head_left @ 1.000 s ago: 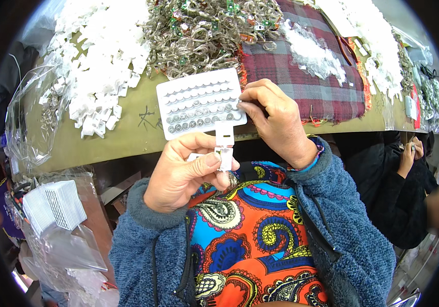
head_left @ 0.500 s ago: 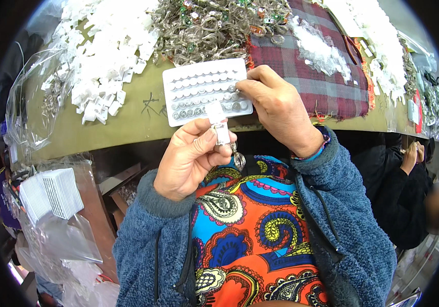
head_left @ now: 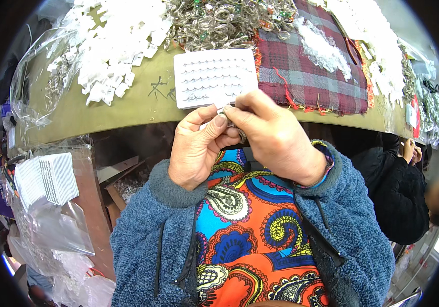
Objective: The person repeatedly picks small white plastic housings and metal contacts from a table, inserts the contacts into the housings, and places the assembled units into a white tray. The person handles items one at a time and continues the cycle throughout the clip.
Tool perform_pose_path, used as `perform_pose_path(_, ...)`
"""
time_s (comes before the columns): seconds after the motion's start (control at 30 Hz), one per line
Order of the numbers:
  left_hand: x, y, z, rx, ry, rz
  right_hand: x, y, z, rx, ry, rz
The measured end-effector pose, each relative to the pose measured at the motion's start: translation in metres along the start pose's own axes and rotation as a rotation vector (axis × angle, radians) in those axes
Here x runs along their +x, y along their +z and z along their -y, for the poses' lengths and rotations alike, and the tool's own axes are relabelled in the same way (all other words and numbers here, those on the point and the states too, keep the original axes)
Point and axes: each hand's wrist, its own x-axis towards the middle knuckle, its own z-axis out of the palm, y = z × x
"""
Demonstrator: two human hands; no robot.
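Observation:
My left hand [head_left: 191, 153] is closed in a pinch around a small white plastic piece [head_left: 223, 109], mostly covered by the fingers. Against it press the thumb and fingertips of my right hand [head_left: 281, 140], also closed. Whatever the right fingers hold between them is too small and hidden to make out. A bit of something clear and shiny [head_left: 242, 135] shows below the fingertips. Just beyond both hands, a white tray [head_left: 179, 77] with rows of small round hollows lies on the table, its near edge close to my fingers.
White plastic pieces [head_left: 119, 46] heap at the far left, beside a tangle of clear cords [head_left: 219, 25]. Right of the tray lies a plaid cloth [head_left: 301, 71] bearing translucent bits [head_left: 324, 48]. Stacked white trays [head_left: 50, 179] stand lower left. Another person's hands [head_left: 410, 152] are at the right.
My right hand has left the tray and come down to meet the left at the white piece. In the view, the tray now sits slightly higher and further right.

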Motion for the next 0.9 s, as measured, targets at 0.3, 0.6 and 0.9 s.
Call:
perform_pose_path(0.3, -0.006, -0.006, -0.005, -0.15, -0.005, 0.148, 0.007, 0.003, 0.005, 0.146, 0.0, -0.207)
perform_pose_path(0.6, -0.012, 0.004, -0.022, 0.138, -0.007, -0.056, -0.003, 0.013, -0.023, -0.019, -0.043, -0.346)
perform_pose_path(0.9, -0.005, 0.005, -0.023, 0.159, -0.106, -0.042, 0.004, 0.016, -0.053, -0.035, 0.209, -0.338)
